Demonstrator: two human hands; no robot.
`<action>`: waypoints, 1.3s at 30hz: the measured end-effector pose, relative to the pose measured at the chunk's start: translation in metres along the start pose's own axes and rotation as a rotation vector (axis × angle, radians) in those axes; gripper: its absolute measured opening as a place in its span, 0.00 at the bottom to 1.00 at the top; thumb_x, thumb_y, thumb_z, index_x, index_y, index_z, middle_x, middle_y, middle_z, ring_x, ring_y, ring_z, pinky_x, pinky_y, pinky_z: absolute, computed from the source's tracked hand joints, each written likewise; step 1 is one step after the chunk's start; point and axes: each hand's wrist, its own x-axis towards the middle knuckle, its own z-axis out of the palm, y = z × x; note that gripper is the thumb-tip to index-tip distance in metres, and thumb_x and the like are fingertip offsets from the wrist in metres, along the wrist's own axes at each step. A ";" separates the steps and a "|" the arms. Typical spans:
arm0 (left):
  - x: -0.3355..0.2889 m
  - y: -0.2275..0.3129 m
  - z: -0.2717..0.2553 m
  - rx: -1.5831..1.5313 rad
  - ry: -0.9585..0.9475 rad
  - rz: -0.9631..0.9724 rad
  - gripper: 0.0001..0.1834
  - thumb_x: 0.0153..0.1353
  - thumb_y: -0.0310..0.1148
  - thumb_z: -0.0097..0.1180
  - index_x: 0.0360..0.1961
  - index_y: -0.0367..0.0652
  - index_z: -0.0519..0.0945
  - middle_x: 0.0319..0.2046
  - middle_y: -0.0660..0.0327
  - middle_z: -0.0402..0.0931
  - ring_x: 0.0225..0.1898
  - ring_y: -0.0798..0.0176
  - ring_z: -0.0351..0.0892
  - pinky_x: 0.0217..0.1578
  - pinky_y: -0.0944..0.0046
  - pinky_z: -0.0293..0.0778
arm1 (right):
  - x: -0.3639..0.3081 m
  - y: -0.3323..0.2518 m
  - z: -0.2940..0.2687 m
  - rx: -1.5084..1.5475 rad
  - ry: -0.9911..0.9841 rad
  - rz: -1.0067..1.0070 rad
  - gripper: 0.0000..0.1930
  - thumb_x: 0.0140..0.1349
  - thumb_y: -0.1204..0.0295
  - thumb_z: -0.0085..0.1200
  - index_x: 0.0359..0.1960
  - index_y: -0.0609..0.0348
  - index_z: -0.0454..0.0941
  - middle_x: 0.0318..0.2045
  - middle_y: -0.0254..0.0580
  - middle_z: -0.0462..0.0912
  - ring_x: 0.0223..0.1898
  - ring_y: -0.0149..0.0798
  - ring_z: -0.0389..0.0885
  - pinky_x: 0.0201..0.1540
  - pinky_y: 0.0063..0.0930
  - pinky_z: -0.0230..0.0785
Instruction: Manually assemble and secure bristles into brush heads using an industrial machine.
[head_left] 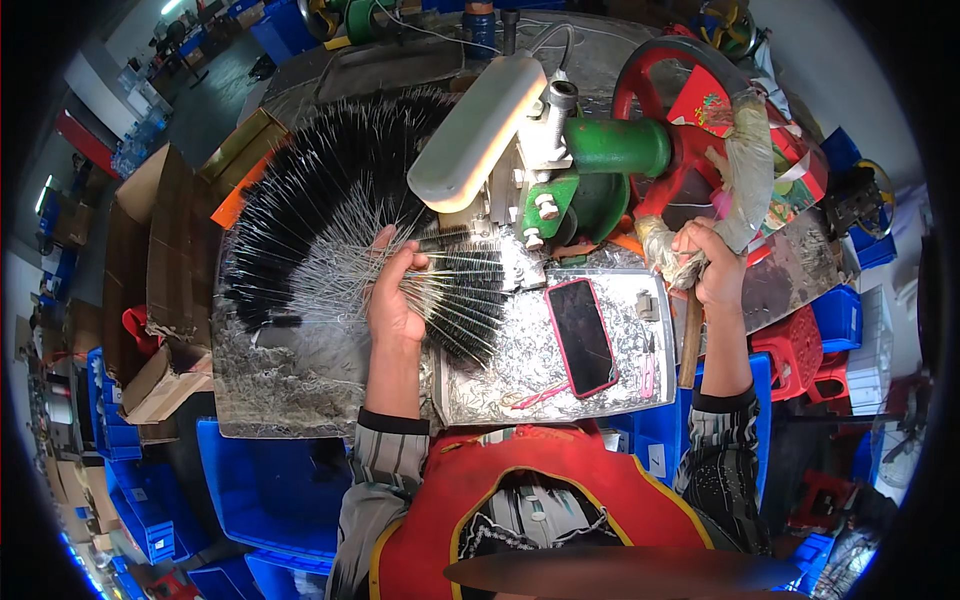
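Fanned-out wire brushes (465,310) with black bristles and thin twisted-wire stems are gripped by my left hand (395,300), its fingers closed round the stems. Left of it spreads a large pile of the same brushes (320,170), stems toward the middle. A green hand press (620,148) stands just beyond, and one brush lies close to its metal jaw (520,258). My right hand (715,262) is closed on the wrapped lower rim of the press's red handwheel (750,175). A wooden handle (690,340) sticks down from beneath that hand.
A phone with a pink edge (582,338) lies on the shiny worktop sheet (510,385), beside a small pink tool (647,375). A white lamp (478,130) hangs over the press. Cardboard boxes (150,250) stand left; blue bins (265,490) sit below the table edge.
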 end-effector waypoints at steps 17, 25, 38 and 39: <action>-0.007 0.005 0.014 -0.021 -0.026 0.037 0.24 0.50 0.15 0.45 0.51 0.34 0.59 0.46 0.43 0.65 0.49 0.53 0.69 0.52 0.56 0.66 | 0.001 -0.041 0.018 -0.172 0.128 0.144 0.06 0.46 0.73 0.53 0.22 0.66 0.74 0.15 0.40 0.74 0.16 0.31 0.73 0.19 0.23 0.64; -0.006 0.001 0.002 -0.022 -0.023 0.020 0.20 0.50 0.16 0.46 0.46 0.35 0.63 0.42 0.45 0.70 0.47 0.54 0.71 0.49 0.56 0.68 | 0.003 -0.021 0.002 -0.116 0.123 0.118 0.05 0.45 0.75 0.53 0.23 0.65 0.74 0.15 0.40 0.74 0.15 0.31 0.73 0.17 0.23 0.64; -0.003 0.002 0.000 -0.061 -0.055 -0.001 0.18 0.51 0.17 0.47 0.45 0.37 0.64 0.42 0.45 0.70 0.49 0.55 0.69 0.49 0.55 0.68 | 0.003 -0.012 -0.004 -0.100 0.091 0.087 0.05 0.45 0.77 0.53 0.24 0.66 0.74 0.16 0.40 0.75 0.17 0.32 0.73 0.20 0.23 0.64; -0.004 0.002 0.000 -0.061 -0.056 -0.001 0.18 0.51 0.17 0.47 0.45 0.37 0.64 0.42 0.45 0.70 0.49 0.55 0.69 0.49 0.55 0.68 | 0.005 -0.015 -0.006 -0.105 0.076 0.109 0.05 0.45 0.76 0.53 0.24 0.66 0.74 0.16 0.40 0.75 0.17 0.32 0.73 0.20 0.23 0.64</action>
